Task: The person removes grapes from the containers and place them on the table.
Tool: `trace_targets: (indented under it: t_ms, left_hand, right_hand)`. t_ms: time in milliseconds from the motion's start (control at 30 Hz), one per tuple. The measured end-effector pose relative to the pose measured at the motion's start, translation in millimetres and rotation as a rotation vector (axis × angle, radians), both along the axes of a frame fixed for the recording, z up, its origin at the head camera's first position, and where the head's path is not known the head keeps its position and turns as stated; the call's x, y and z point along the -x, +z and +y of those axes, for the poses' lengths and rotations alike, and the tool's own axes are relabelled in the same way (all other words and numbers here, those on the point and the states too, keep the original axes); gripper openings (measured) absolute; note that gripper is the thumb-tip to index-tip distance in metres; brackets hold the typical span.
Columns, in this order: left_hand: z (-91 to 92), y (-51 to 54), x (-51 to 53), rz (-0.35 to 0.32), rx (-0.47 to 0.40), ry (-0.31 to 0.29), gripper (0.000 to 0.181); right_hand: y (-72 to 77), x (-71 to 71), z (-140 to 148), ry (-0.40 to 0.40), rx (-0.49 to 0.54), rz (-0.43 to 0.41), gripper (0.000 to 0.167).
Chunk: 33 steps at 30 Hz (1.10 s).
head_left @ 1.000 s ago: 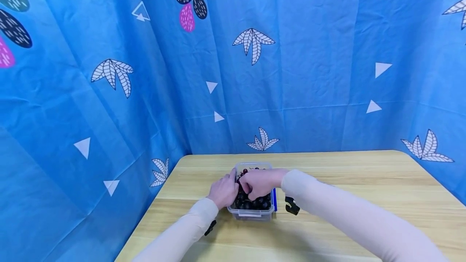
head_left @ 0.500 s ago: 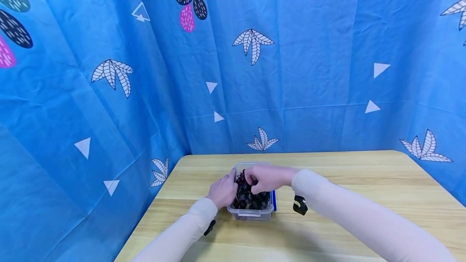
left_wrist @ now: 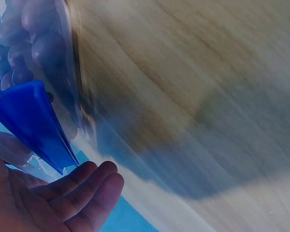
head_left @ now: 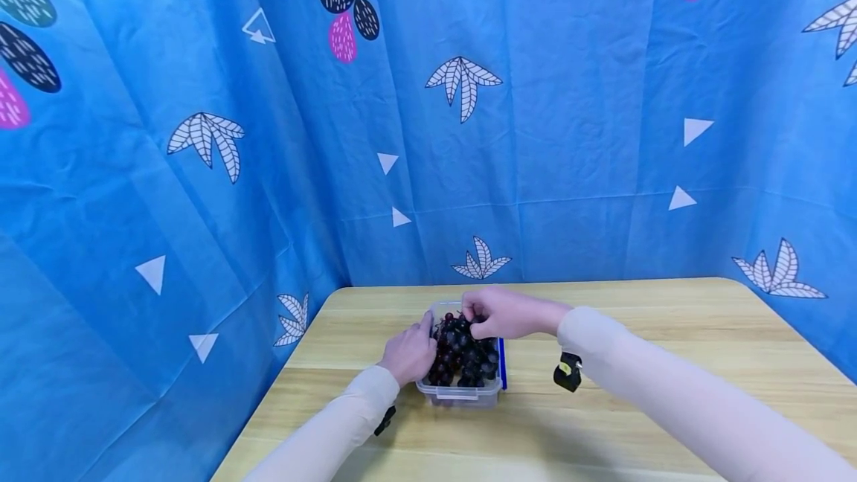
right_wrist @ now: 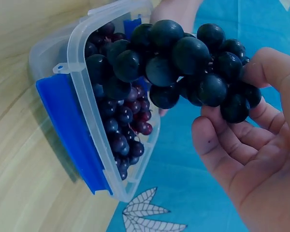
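One table (head_left: 683,318) bears our clear container (head_left: 462,393); our left hand (head_left: 410,352), fingers extended, presumably steadies its side; our right hand (head_left: 509,312), fingers pinching, holds the grape bunch (right_wrist: 191,57) by one end at the opening, probably to avoid crushing it.

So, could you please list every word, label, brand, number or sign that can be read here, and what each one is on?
There is no readable text in these views.
Clear container and blue latch: no lettering shows.
Blue curtain: printed patterns only, no words.
Black wrist device: a yellow patch, too small to tell whether it is marked.
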<state>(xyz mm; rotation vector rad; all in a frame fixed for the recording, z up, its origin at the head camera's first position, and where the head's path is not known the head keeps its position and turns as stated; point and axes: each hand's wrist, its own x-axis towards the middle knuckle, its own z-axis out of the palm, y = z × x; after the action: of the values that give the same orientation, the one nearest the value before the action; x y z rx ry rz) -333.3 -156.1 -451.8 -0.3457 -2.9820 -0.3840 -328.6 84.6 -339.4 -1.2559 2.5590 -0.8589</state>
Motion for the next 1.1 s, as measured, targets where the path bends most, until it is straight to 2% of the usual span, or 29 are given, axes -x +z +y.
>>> trace_targets:
  t_ms: [200,500,833,1100]
  left_hand:
    - [0.3,-0.9,-0.3,-0.007,-0.002,-0.006,0.061]
    - [1.1,-1.6,-1.0,-0.012,0.009,0.011,0.061]
    - [1.7,0.5,-1.3,-0.002,0.005,0.004,0.062]
    - [0.5,-1.5,-0.8,-0.011,0.001,-0.002,0.063]
  right_hand:
    - [1.2,1.5,18.0,-0.050,0.077,0.004,0.012]
    - [0.6,-2.5,40.4,-0.083,0.159,-0.009,0.011]
    - [2.3,-4.5,63.7,-0.145,0.188,-0.020,0.007]
    - [-9.4,-13.0,77.7,-0.170,0.189,-0.113,0.007]
